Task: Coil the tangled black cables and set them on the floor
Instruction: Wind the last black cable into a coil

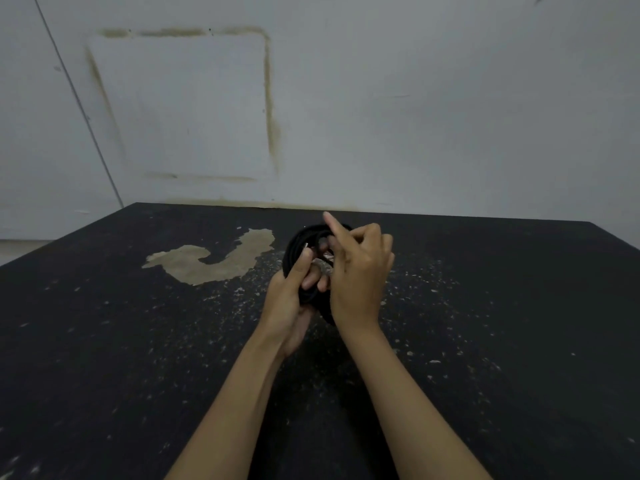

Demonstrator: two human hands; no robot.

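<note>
- Pale wall [381,98] with a stained square outline fills the background from 9 to 3 o'clock, meeting the dark surface below.
- Black floor [104,341], speckled and with a worn bare patch [221,259] at 10 o'clock of the hands, spreads across the lower view.
- Black cables [304,244] sit at centre, gathered into a round coil between both hands, above the floor.
- Judging by the neat loops, coiling looks nearly done; securing the loose end and setting the bundle down remain.
- Left hand [289,299] reaches in from 7 o'clock, fingers curled round the coil's lower side, thumb pressed on top.
- Right hand [360,271] comes from 5 o'clock, fingers bent over the coil, apparently pinching something there, index finger raised toward 12 o'clock.
</note>
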